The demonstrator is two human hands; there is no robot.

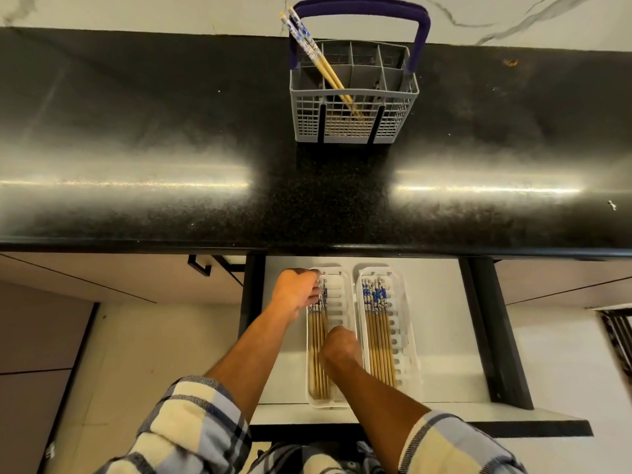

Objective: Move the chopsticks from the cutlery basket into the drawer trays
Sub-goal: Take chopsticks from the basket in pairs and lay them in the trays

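Both hands, left (297, 291) and right (340, 343), grip chopsticks (317, 350) in the nine-o'clock tray (342, 304), apparently squaring them into a neat row.

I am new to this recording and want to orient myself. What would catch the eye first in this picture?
Both hands work in the left tray of the open drawer: the left hand at the patterned ends of its chopsticks, the right hand further down. The right tray already holds a neat row. On the black counter, the grey cutlery basket keeps two leaning chopsticks.

counter (136, 148): bare | basket (354, 107): handle (359, 8) spans opening | drawer (441, 319): open
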